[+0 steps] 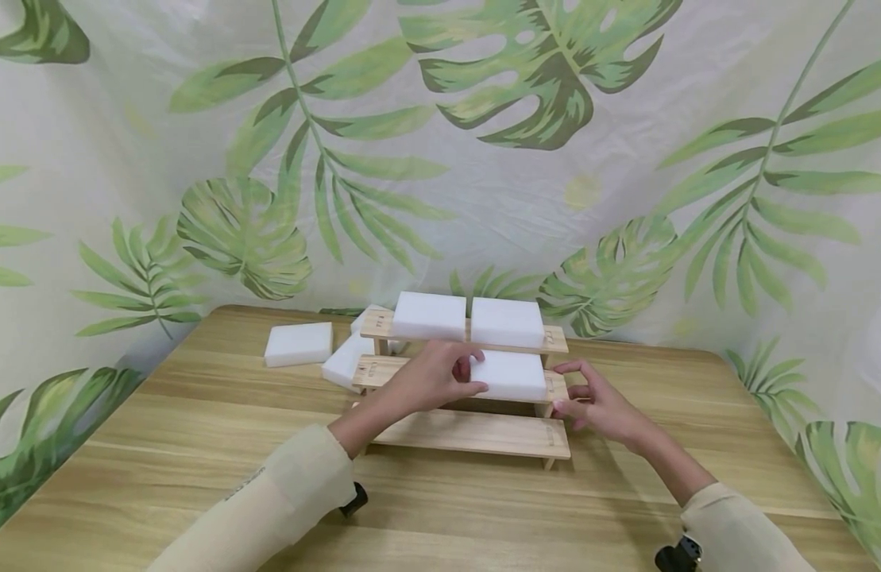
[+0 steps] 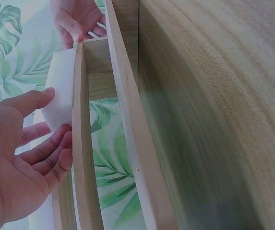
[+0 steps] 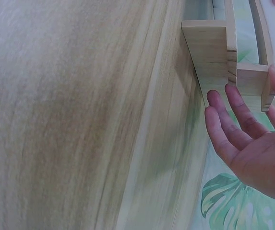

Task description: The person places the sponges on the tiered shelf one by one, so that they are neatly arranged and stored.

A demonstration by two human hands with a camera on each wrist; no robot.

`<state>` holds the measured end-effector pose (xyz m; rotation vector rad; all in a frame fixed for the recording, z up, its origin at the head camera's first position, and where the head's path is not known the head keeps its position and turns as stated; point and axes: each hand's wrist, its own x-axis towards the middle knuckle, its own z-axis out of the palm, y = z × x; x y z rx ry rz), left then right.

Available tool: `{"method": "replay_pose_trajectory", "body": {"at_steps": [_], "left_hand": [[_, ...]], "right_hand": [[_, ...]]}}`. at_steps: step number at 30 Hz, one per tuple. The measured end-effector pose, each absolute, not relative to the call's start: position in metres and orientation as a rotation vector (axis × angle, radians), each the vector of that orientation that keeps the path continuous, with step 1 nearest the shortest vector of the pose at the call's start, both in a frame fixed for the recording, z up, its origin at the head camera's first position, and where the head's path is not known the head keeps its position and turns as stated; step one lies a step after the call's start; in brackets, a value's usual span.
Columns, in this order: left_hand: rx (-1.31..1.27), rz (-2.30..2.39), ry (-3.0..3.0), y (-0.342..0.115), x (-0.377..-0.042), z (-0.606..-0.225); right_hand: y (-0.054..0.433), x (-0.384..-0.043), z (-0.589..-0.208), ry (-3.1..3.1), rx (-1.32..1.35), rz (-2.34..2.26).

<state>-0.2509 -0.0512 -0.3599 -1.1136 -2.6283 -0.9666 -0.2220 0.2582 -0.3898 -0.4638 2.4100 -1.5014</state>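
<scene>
A wooden three-tier display stand [image 1: 476,430] bears white foam blocks. My left hand [image 1: 434,375] grips the left end of the foam block [image 1: 511,376] on the middle tier, thumb at its front and fingers at its left end. In the left wrist view, the left thumb lies against that block [image 2: 61,91]. My right hand [image 1: 599,405] holds the right end of the middle tier, thumb at the front corner and index finger toward the back. In the right wrist view, its other fingers [image 3: 226,127] hang loosely beside the lower tier's end [image 3: 231,52].
Two more foam blocks, a left one [image 1: 429,315] and a right one [image 1: 508,321], sit on the top tier. Left of the stand, a foam block [image 1: 299,344] lies on the wooden table [image 1: 197,413], with others [image 1: 345,361] partly behind the stand. A leaf-print curtain [image 1: 497,206] hangs behind.
</scene>
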Motion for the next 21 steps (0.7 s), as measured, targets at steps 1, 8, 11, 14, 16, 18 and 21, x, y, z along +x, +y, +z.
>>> {"method": "replay_pose_trajectory", "body": {"at_steps": [1, 8, 11, 14, 16, 18, 21], "left_hand": [[-1.111, -0.970, -2.631, -0.0509, -0.2513, -0.3599], [-1.096, -0.988, -2.655, -0.0497, -0.2517, -0.3589], [-1.095, -0.993, -2.654, -0.0494, -0.2517, -0.3588], [-1.095, -0.994, -2.652, -0.0493, -0.2519, -0.3589], [-1.097, -0.993, -2.652, -0.0494, -0.2524, -0.3590], [-1.103, -0.994, -2.650, -0.0496, -0.2529, -0.3592], [-1.114, -0.999, -2.645, -0.0502, -0.2540, -0.3596]], "right_hand": [[0.2582, -0.2218, -0.3895, 2.409, -0.464, -1.500], [0.2579, -0.2213, -0.3885, 2.411, -0.463, -1.501], [0.2578, -0.2213, -0.3883, 2.412, -0.464, -1.500], [0.2576, -0.2213, -0.3880, 2.412, -0.462, -1.499], [0.2574, -0.2213, -0.3878, 2.410, -0.463, -1.499], [0.2572, -0.2213, -0.3875, 2.410, -0.463, -1.499], [0.2570, -0.2213, -0.3873, 2.408, -0.464, -1.501]]}}
